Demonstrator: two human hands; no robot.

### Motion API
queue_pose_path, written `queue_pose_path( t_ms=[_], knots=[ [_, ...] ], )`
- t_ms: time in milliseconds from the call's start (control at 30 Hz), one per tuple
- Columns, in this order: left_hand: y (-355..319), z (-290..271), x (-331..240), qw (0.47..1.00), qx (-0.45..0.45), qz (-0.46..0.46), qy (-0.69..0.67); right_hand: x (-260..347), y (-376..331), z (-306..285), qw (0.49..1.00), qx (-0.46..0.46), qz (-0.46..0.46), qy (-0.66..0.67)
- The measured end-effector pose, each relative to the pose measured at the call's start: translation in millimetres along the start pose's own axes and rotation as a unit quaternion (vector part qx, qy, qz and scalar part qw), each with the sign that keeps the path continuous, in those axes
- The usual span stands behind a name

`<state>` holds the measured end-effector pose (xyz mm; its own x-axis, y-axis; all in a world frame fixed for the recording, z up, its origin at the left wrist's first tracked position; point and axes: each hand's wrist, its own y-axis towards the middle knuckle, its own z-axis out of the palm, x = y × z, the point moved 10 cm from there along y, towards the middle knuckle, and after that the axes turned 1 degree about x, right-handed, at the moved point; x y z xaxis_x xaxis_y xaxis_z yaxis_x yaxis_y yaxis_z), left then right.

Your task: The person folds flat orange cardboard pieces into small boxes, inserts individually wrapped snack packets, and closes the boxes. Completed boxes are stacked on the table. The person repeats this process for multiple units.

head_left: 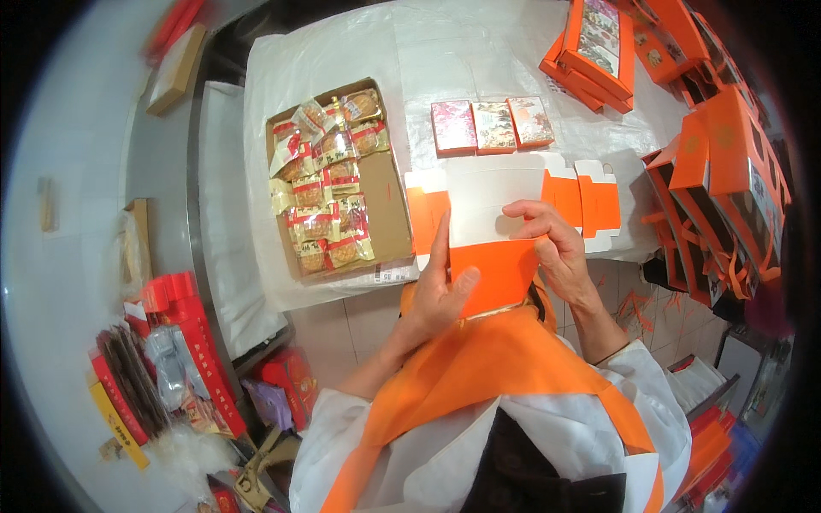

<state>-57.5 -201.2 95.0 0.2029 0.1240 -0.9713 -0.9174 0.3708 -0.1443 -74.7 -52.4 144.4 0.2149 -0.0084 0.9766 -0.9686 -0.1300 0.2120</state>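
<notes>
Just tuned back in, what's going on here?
A person is handling an orange-and-white carton, its white inside showing. The left hand grips its left side; the right hand is at its right edge. On the table, a cardboard tray of wrapped pastries lies to the left, and three small boxes sit in a row beyond the carton.

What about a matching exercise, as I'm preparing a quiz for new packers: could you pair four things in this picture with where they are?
Things
1. Wrapped pastries
2. Three small boxes
3. Orange-and-white carton
4. Orange apron

Places
A. Between the left hand and the right hand
B. Worn on the person's front
C. In the open brown box
D. Side by side in a row on the table

Pairs: 1-C, 2-D, 3-A, 4-B
</notes>
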Motion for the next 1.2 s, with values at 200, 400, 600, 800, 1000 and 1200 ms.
queue_pose_path(
  t_ms=[200,400,600,800,1000,1200],
  knots=[
    [8.0,0.7,-42.9,0.954,0.026,0.186,0.233,0.0,5.8,7.1,0.998,0.03,0.017,-0.051],
    [49.8,-15.6,-50.3,0.983,0.03,0.08,0.162,-4.4,26.8,4.4,0.978,0.052,0.169,0.107],
    [36.7,-9.3,-21.2,0.996,0.015,0.021,0.09,-9.4,3.5,11.4,0.99,0.076,0.117,-0.027],
    [11.0,-11.4,-3.8,0.981,-0.124,0.103,-0.112,-24.5,-28.6,-5.9,0.978,-0.168,-0.015,0.127],
    [16.3,-5.3,-13.5,0.979,-0.037,0.193,0.049,-36.8,-30.5,-2.9,0.99,-0.087,0.032,0.11],
    [8.2,7.0,-29.2,0.959,0.021,0.243,0.143,-33.8,-38.5,10.2,0.997,-0.018,0.03,0.071]
  ],
)
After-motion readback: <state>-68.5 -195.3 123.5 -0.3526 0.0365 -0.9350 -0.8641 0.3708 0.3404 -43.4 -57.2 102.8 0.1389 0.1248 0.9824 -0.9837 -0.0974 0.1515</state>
